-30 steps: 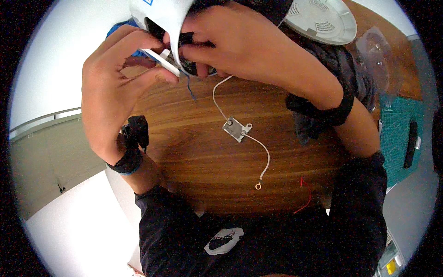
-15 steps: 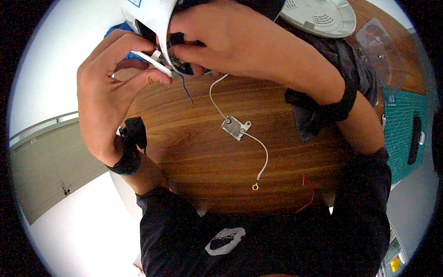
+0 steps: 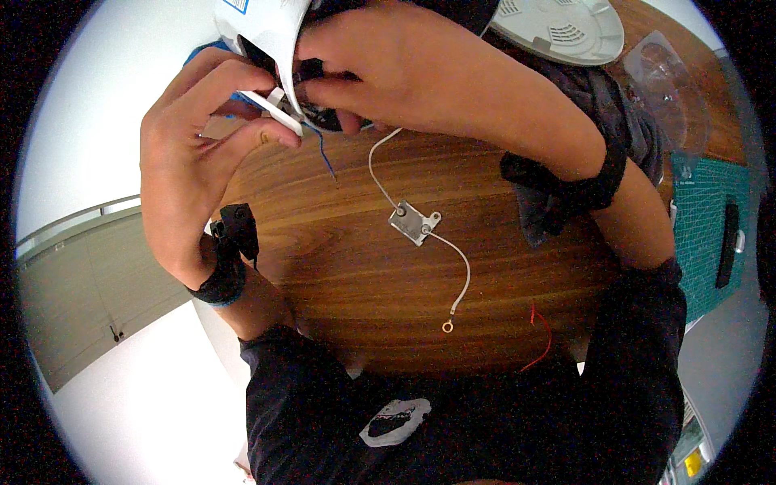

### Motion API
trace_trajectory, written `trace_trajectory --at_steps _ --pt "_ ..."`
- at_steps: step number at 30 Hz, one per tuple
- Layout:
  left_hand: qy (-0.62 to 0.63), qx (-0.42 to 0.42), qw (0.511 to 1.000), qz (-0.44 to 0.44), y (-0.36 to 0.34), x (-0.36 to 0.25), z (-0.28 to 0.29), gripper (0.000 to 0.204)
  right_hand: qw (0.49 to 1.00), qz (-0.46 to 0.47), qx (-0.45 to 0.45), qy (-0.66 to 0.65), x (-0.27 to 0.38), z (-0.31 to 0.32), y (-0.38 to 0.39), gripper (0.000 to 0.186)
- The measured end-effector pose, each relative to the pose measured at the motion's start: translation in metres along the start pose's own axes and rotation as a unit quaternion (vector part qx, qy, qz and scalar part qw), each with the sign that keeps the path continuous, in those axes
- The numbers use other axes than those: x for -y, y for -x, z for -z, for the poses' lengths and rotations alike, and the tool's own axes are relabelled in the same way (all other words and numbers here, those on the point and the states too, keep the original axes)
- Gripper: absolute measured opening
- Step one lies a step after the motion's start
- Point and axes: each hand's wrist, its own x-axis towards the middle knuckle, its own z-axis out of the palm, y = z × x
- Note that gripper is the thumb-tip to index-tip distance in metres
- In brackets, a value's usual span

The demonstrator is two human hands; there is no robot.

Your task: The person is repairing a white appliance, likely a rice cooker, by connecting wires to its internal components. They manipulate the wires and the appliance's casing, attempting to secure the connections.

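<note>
My left hand point(image 3: 208, 121) pinches a white flat plastic piece point(image 3: 276, 113) between thumb and fingers at the opening of a white appliance housing point(image 3: 259, 24). My right hand point(image 3: 372, 73) reaches into that housing, fingers bent around dark inner parts; what exactly they grip is hidden. A thin blue wire point(image 3: 323, 151) dangles below the opening. On the wooden table point(image 3: 347, 291) lies a small metal component point(image 3: 408, 222) with two pale leads, one ending in a ring terminal point(image 3: 448, 326). A red wire point(image 3: 546, 331) lies right of it.
A round white vented cover point(image 3: 558, 28) sits at the back right, near a clear plastic tray point(image 3: 659, 89) and dark cloth point(image 3: 546, 226). A green cutting mat point(image 3: 699, 250) with a black bar point(image 3: 727, 234) is at the right. A blue object point(image 3: 202, 56) lies behind the housing.
Compared with a second ago, both hands and the housing have shifted slightly left in the picture. Over the last half second they have barely moved, and the hold looks the same.
</note>
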Motion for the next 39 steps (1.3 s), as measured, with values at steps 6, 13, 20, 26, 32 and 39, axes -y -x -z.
trace_trajectory --at_steps 6,13,20,26,32,39 --pt "-0.008 0.012 1.0 -0.014 -0.003 -0.004 -0.002 0.03 1.0 -0.021 0.008 -0.016 -0.002 0.0 0.0 0.025" --pt "-0.016 0.012 1.0 0.001 -0.003 -0.009 -0.001 0.031 0.998 0.017 -0.055 -0.011 -0.003 -0.005 0.005 0.024" --pt "-0.058 0.01 0.998 -0.003 -0.004 -0.013 -0.003 0.032 0.995 -0.072 0.055 -0.038 -0.011 -0.002 -0.009 0.024" --pt "-0.042 0.004 0.999 -0.005 -0.004 -0.012 -0.005 0.031 0.996 -0.088 0.022 -0.004 -0.003 -0.003 -0.006 0.024" --pt "-0.048 0.01 0.999 -0.018 -0.005 -0.009 -0.004 0.031 0.996 -0.055 -0.042 0.055 -0.014 -0.019 0.0 0.023" --pt "-0.043 0.002 0.999 -0.023 -0.006 -0.008 -0.007 0.031 0.995 -0.07 0.055 -0.033 -0.005 0.009 -0.003 0.023"
